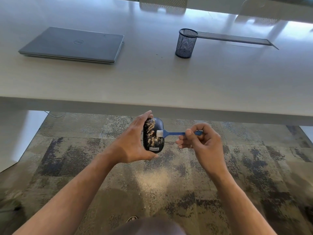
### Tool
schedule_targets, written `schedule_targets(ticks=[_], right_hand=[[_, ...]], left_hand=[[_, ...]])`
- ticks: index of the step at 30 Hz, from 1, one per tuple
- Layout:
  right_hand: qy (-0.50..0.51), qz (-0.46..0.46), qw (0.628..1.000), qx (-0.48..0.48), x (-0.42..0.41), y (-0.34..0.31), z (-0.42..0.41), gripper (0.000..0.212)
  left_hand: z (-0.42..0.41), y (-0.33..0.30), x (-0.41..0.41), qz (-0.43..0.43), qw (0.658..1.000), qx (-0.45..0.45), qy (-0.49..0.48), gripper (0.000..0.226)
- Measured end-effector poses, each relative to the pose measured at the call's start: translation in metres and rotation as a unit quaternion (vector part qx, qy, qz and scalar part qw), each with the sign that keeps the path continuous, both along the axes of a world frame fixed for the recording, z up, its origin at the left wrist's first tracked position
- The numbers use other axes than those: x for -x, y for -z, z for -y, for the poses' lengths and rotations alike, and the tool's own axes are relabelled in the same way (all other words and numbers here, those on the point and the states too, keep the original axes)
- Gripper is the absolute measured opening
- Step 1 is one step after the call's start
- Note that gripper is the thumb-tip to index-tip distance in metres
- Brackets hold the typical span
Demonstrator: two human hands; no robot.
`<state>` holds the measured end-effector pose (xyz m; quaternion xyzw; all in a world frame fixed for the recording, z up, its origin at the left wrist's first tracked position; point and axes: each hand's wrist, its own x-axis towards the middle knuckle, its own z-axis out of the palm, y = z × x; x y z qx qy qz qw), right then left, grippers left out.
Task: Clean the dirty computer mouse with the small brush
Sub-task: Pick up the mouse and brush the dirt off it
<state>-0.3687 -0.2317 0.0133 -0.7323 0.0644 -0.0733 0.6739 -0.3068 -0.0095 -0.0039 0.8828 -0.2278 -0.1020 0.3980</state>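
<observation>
— nearest, at the bottom edge, what do you see?

— both forearms reach forward over a mottled grey and dark carpet (pixel 245 167), and a pale dusting of grit (pixel 153 179) lies on the carpet between them.

— and the left hand?

— left hand (pixel 130 145) holds the computer mouse (pixel 153 134) out in the air over the carpet, on the near side of the table edge. fingers curl over the far end and left side, and the thumb hooks under the near end by the lenovo label. the mouse is dark, standing roughly lengthwise away from the camera, with tan crumbs scattered over its left and middle top.

— right hand?

— right hand (pixel 201 140) pinches the small brush (pixel 171 133) by its blue handle, thumb and curled fingers closed on the rear of it, the handle's end sticking out past the knuckles. the handle runs level, right to left, and the white bristles touch the mouse's top near its right side.

— beyond that?

— a white table (pixel 152 82) spans the view. on it, to the left, a closed grey laptop (pixel 74 44) lies flat. well apart from it, to the right, a dark blue mesh pen cup (pixel 186 43) stands upright, just beside the end of a long slot (pixel 237 39) in the tabletop. chair backs (pixel 163 5) show faintly past the far edge.
</observation>
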Motion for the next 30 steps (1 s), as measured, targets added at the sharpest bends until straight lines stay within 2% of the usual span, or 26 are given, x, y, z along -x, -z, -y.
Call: schedule_targets(ticks=[5, 9, 13, 20, 26, 30], right_hand=[[0.027, -0.004, 0.999, -0.023, 0.004, 0.002, 0.013, 0.001], [0.012, 0.005, 0.999, -0.039, 0.003, -0.003, 0.006, 0.004], [-0.011, 0.004, 1.000, -0.007, 0.004, 0.000, 0.001, 0.005], [0.027, 0.008, 1.000, -0.006, 0.007, 0.000, 0.012, 0.005], [-0.034, 0.008, 0.999, 0.016, 0.007, 0.001, 0.000, 0.009], [-0.008, 0.005, 1.000, 0.019, 0.010, 0.002, 0.010, 0.011]], left_hand=[[-0.002, 0.002, 0.001, -0.001, 1.000, 0.000, -0.005, 0.130], [0.000, 0.002, 0.000, -0.001, 1.000, 0.000, -0.005, 0.130], [0.001, 0.001, -0.001, 0.004, 1.000, 0.000, -0.004, 0.129], [-0.001, 0.002, -0.002, 0.004, 1.000, -0.003, -0.009, 0.129], [0.001, 0.001, -0.001, 0.005, 1.000, -0.003, -0.013, 0.128], [-0.003, 0.001, 0.000, 0.003, 1.000, -0.002, -0.016, 0.129]])
